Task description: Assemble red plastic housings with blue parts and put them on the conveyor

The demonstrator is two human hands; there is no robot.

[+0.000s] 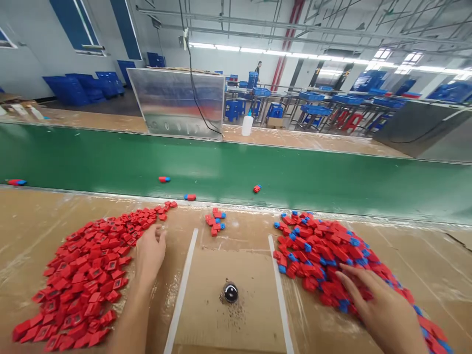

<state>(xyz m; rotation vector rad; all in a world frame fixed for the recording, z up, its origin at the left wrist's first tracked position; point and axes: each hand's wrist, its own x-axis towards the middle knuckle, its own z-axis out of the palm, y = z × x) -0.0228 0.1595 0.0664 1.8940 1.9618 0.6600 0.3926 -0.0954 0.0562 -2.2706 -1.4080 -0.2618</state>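
My left hand (150,250) is at the right edge of a heap of small red plastic caps (86,275), its fingers curled together; what they hold, if anything, is hidden. My right hand (383,305) reaches into a heap of red pieces with blue ends (332,241), thumb and forefinger a little apart, tips touching the pile. Between the hands, a shiny dark round knob (230,292) sits on a cardboard sheet (199,314). A small cluster of red and blue pieces (215,222) lies beyond the cardboard.
White tape strips (182,290) flank the cardboard. A green conveyor belt (214,162) crosses beyond the table edge, carrying a few red-blue pieces (257,188). Behind it stand a metal panel (180,103) with a hanging cable and a white bottle (247,124). A person (258,69) is far off.
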